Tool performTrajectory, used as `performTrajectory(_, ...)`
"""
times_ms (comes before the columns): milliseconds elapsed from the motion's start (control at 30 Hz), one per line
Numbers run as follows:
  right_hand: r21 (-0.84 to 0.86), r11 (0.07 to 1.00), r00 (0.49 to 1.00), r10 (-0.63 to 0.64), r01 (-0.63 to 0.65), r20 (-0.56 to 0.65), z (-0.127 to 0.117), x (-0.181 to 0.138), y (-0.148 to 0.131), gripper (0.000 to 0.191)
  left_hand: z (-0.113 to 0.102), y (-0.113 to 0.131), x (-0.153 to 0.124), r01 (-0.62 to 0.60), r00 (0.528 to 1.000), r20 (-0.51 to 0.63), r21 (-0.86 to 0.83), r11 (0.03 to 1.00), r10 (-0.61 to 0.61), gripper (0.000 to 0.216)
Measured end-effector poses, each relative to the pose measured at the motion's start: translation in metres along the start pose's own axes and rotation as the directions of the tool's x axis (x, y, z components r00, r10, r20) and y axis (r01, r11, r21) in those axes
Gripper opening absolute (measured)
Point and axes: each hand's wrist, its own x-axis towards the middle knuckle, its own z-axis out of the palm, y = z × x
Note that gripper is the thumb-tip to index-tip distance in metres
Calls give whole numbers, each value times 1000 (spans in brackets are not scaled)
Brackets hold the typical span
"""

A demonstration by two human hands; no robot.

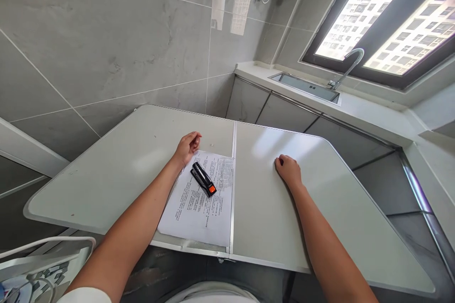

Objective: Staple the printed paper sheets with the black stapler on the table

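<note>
A printed sheet of paper (199, 203) lies on a pale folding table (124, 165). A black stapler with an orange end (203, 179) rests across the upper part of the sheet. My left hand (186, 147) lies at the paper's far left corner, fingers loosely curled, holding nothing that I can see. My right hand (288, 170) rests on the bare tabletop to the right of the paper, fingers curled under into a loose fist, apart from the stapler.
A metal seam (233, 184) splits the table into two halves. Behind stands a tiled wall; a counter with a sink (304, 86) and tap (350, 64) runs under a window at the back right. A white object with cable (42, 265) sits at the bottom left.
</note>
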Motion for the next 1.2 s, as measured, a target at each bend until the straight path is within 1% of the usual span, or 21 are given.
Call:
performTrajectory(67,52,999,1000,5,-5,-3,0,-3,-16,27,-1,-2,0,-40,999,-7,195,980,42,19)
performTrajectory(133,152,988,1000,-14,13,7,1,-10,-39,25,-1,-5,1,-103,995,35,404,909,98,14)
performTrajectory(200,291,954,995,-91,75,40,1,-21,-67,22,-2,-9,1,-202,978,171,607,768,122,11)
performTrajectory(267,450,883,978,-189,130,88,1,-35,-98,20,-3,-14,2,-305,943,323,753,582,77,12)
performTrajectory(300,510,848,968,-229,148,100,1,-42,-113,21,-4,-16,3,-347,925,377,798,493,40,13)
performTrajectory(367,583,794,947,-295,171,125,1,-55,-137,21,-7,-21,4,-399,902,432,845,355,-15,12)
performTrajectory(433,607,776,937,-319,173,141,2,-64,-153,21,-10,-25,6,-417,894,446,865,280,-44,7)
performTrajectory(500,601,782,940,-310,166,143,4,-70,-161,21,-12,-29,8,-405,900,431,881,246,-63,9)
performTrajectory(600,582,798,952,-281,158,126,6,-73,-165,22,-13,-33,9,-371,916,395,900,230,-68,14)
performTrajectory(667,582,801,958,-257,139,125,7,-75,-168,22,-14,-33,9,-367,917,393,895,252,-61,12)
performTrajectory(733,605,790,958,-242,101,157,6,-78,-175,22,-15,-31,8,-367,915,399,883,293,-55,12)
performTrajectory(833,676,736,947,-247,46,205,4,-86,-188,24,-15,-26,5,-359,915,398,873,329,-58,16)
performTrajectory(900,707,707,947,-248,33,204,2,-93,-194,29,-13,-22,3,-353,916,395,875,330,-69,16)
performTrajectory(967,697,716,952,-241,42,190,0,-100,-197,36,-10,-19,2,-349,918,388,886,306,-77,13)
performTrajectory(1067,626,777,957,-227,67,179,-2,-107,-198,43,-5,-17,0,-362,921,383,907,214,-67,8)
performTrajectory(1133,553,830,961,-205,70,187,-3,-110,-198,44,-4,-16,-1,-357,932,362,922,148,-11,8)
performTrajectory(1200,464,884,959,-182,63,216,-6,-109,-198,44,-4,-16,0,-323,946,316,940,107,72,10)
